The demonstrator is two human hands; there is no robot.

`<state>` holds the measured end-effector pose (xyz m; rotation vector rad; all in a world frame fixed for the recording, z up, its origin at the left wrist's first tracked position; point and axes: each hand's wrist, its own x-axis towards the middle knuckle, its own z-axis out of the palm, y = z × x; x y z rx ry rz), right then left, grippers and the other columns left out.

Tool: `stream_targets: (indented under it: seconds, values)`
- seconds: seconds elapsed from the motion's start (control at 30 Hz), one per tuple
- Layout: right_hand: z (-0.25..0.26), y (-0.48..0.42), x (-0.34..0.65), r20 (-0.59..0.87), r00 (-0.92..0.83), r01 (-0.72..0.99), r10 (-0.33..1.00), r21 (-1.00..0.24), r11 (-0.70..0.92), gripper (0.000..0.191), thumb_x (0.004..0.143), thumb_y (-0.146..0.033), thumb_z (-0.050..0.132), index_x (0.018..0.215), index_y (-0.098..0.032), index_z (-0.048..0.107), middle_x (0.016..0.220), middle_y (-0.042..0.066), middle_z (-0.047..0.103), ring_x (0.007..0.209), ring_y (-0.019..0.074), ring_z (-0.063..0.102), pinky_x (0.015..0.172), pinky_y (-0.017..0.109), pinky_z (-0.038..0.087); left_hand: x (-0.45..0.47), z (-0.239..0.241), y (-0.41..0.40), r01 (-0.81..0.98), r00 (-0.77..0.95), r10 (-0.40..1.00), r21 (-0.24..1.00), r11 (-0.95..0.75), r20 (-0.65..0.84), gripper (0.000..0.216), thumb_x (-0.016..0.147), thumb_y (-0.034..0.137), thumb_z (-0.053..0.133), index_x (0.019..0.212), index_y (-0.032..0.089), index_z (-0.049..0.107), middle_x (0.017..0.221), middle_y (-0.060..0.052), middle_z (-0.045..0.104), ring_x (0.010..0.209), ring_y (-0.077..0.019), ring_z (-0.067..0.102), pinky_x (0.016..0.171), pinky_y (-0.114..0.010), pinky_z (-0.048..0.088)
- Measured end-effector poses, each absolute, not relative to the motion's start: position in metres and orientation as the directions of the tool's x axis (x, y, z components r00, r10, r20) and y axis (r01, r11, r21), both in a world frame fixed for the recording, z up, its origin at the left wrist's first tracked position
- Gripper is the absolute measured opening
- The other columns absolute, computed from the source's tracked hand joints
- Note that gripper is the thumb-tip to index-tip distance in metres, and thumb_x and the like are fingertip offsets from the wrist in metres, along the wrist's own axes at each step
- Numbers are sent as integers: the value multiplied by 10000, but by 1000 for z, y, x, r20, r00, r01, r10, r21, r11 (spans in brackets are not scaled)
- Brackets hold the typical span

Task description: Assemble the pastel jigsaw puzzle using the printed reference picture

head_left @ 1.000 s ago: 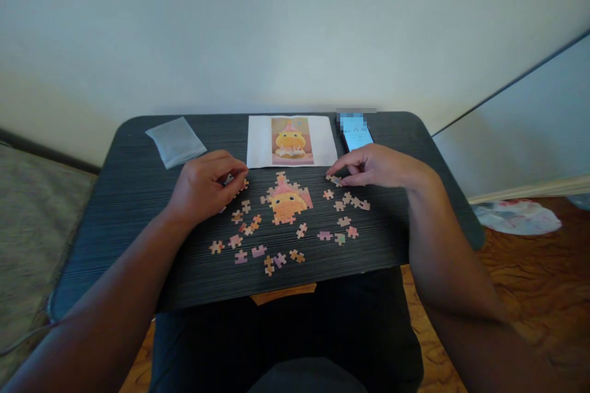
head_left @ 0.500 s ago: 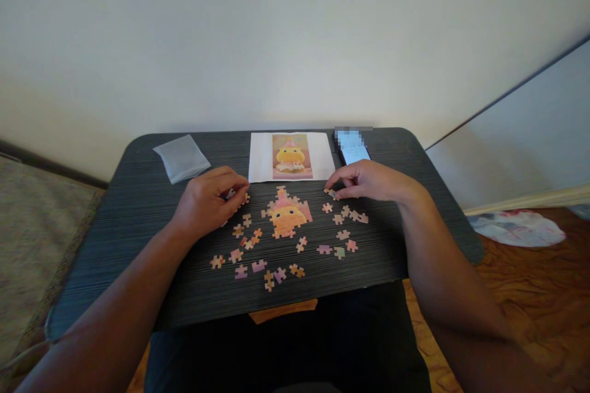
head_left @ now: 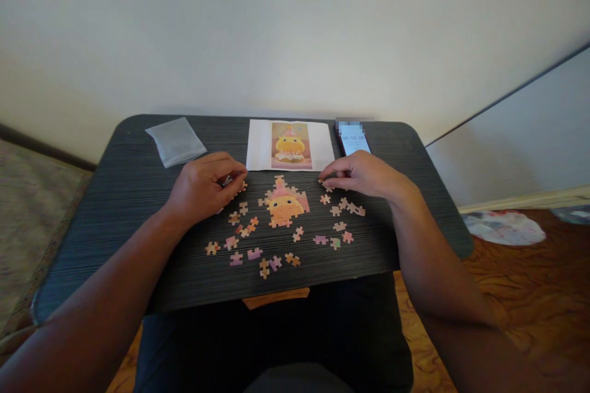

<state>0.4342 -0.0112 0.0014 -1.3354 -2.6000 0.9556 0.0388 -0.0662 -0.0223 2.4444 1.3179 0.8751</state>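
Observation:
A partly joined jigsaw puzzle (head_left: 284, 204), showing a yellow face under a pink hat, lies mid-table. To its left my left hand (head_left: 207, 184) rests with thumb and fingers curled together. Puzzle pieces show at its fingertips, but what sits inside the grip is mostly hidden. On the other side my right hand (head_left: 364, 177) comes down from the right, thumb and forefinger pinched at a small puzzle piece (head_left: 329, 188) that the fingers partly cover. Loose pink and orange pieces (head_left: 343, 203) lie below that hand. More loose pieces (head_left: 231, 243) spread left of and below the joined part.
Behind the puzzle lies a white sheet (head_left: 258, 146) with a printed picture of the yellow figure. A clear plastic bag (head_left: 177, 142) is at the back left, a phone (head_left: 354, 140) at the back right. The dark table (head_left: 193, 285) stands against a pale wall (head_left: 295, 31).
The whole view has shifted slightly, with the table higher in the picture. My right thumb has drawn in toward the forefinger over the piece. My left hand has stayed in place.

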Motion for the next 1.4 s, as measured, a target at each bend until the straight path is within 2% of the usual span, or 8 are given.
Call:
stream_targets:
  seconds: [0.1, 0.27, 0.47, 0.63, 1.0, 1.2, 1.3, 1.4]
  values:
    - [6, -12, 443, -206, -617, 701, 759, -582, 412, 348, 1028, -518, 776, 1312, -354, 892, 839, -7, 770, 717, 182, 562, 727, 364, 368, 39, -22, -66, 687, 414, 824, 461, -561, 387, 227, 1067, 324, 654, 932, 227, 808, 861, -35, 751, 723, -178, 674, 691, -334, 513]
    - [9, -11, 454, -273, -612, 711, 742, -600, 366, 449, 988, -481, 808, 1405, -324, 862, 810, -23, 724, 723, 180, 575, 727, 362, 387, 39, -24, -65, 691, 412, 823, 454, -562, 392, 220, 1066, 327, 654, 926, 235, 796, 847, -29, 735, 717, -177, 665, 690, -335, 505]
    - [3, -9, 442, -255, -635, 724, 729, -527, 446, 381, 1000, -425, 821, 1365, -332, 877, 908, -9, 789, 756, 175, 623, 775, 358, 391, 38, -25, -65, 703, 410, 832, 453, -549, 373, 219, 1057, 346, 657, 927, 234, 793, 857, -36, 747, 725, -182, 668, 692, -344, 507]
    - [1, -13, 426, -232, -609, 751, 759, -477, 457, 403, 1037, -459, 807, 1414, -320, 828, 769, -41, 710, 685, 164, 578, 724, 358, 333, 40, -23, -66, 717, 389, 849, 461, -523, 358, 228, 1057, 360, 643, 925, 240, 785, 842, -37, 741, 736, -186, 669, 691, -341, 505]
    - [-3, -23, 400, -166, -612, 720, 773, -521, 458, 384, 1069, -457, 766, 1401, -264, 777, 803, -30, 732, 693, 171, 619, 716, 371, 370, 41, -27, -67, 689, 426, 825, 459, -561, 370, 213, 1078, 331, 651, 950, 242, 796, 889, -44, 759, 767, -198, 698, 726, -350, 523]
    - [-3, -24, 393, -155, -601, 700, 784, -576, 423, 349, 1047, -430, 785, 1352, -260, 768, 797, -28, 733, 702, 177, 628, 729, 383, 385, 55, -22, -74, 578, 542, 737, 458, -676, 405, 174, 1069, 277, 687, 998, 247, 843, 1030, -77, 834, 968, -258, 752, 909, -439, 606]
    - [-4, -25, 391, -131, -610, 678, 781, -596, 429, 333, 1053, -424, 777, 1336, -249, 770, 776, -35, 716, 689, 171, 619, 718, 373, 391, 65, -20, -78, 525, 621, 684, 444, -726, 384, 185, 1081, 269, 690, 1045, 257, 871, 1143, -86, 850, 1086, -281, 760, 1029, -495, 605]
    - [-6, -26, 390, -109, -618, 663, 779, -605, 441, 330, 1058, -404, 778, 1346, -242, 775, 769, -38, 709, 671, 163, 610, 702, 365, 395, 72, -24, -81, 491, 685, 621, 388, -780, 382, 202, 1109, 273, 679, 1090, 246, 878, 1280, -116, 834, 1207, -311, 758, 1082, -530, 596]
